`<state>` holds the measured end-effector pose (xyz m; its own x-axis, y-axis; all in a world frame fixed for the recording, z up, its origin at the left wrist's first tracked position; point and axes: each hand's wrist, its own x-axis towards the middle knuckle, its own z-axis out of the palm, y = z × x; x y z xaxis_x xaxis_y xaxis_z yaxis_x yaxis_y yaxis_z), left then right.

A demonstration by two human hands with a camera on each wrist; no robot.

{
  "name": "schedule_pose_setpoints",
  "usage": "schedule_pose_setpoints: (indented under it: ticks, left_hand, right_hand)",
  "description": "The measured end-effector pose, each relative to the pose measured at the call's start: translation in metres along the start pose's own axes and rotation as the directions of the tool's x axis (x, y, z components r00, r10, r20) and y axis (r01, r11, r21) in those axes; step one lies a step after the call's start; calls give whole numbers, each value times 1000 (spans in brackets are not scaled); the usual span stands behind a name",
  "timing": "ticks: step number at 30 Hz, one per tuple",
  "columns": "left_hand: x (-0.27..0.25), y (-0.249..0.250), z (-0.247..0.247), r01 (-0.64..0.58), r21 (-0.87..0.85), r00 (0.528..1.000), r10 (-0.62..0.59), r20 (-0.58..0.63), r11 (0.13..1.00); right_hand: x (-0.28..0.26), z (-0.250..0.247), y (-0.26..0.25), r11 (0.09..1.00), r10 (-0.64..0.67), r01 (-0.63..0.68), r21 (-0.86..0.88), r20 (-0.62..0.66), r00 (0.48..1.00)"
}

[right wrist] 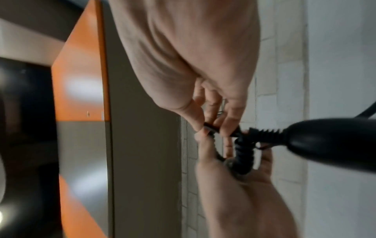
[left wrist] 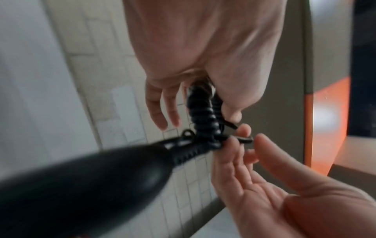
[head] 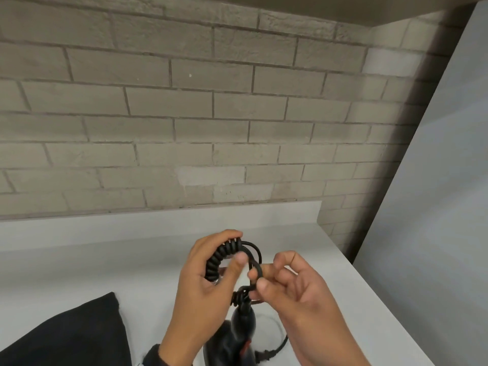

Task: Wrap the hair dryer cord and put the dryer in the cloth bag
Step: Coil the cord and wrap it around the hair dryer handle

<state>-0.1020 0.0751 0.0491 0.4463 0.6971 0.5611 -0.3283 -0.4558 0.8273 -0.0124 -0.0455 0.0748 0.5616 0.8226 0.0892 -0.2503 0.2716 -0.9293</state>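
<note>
**Head view: both hands on the dryer cord above the desk**

Left hand (head: 208, 270): fingers and thumb curled round a bundle of the black coiled cord (head: 221, 260), held upright above the desk (head: 105, 260). The coils arc from the fingertips at the top down to the palm. The thumb presses the inner side of the bundle.

Right hand (head: 290, 283): thumb and forefinger pinch a plain, uncoiled loop of the same cord just right of the coiled bundle; the remaining fingers are loosely bent. The two hands sit close together, nearly touching at the loop.

Hair dryer (head: 240, 336): black, directly below the hands, handle end up. The ribbed strain relief at the handle's end lies just under the right thumb, and the cord rises from it straight into both grips. The left wrist view confirms this: the ribbed collar (left wrist: 189, 153) meets the coiled bundle between the hands, with the dryer body blurred in the foreground. Whether the dryer body rests on the desk or hangs from the cord cannot be told.

A further length of cord curves across the desk to the right of the dryer, towards the frame's lower edge.

Cloth bag (head: 71, 336): black, lying on the desk to the lower left, apart from the dryer and beside the left forearm.

Behind the desk stands a grey brick wall (head: 184, 114).
</note>
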Motion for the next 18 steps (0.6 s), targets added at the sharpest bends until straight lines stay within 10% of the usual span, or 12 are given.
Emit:
schedule_pose_setpoints:
  ticks: [6,10,13,18]
  left_hand:
    - [2,3,6,-69,-46,996,66,-52,997]
    - [3,-5,5,-153,-4,987,153,-48,988]
    - [5,-3,5,-228,40,974,228,-8,973]
    - [8,-2,7,-175,68,980,181,-85,982]
  right_hand:
    - [-10,6,11,969,-121,116,-220,-10,993]
    - [-5,-1,-12,978,147,-157,136,80,986]
    - [-4,-5,-32,808,334,-394,437,211,919]
    - [-3,2,-11,851,198,-235,470,128,972]
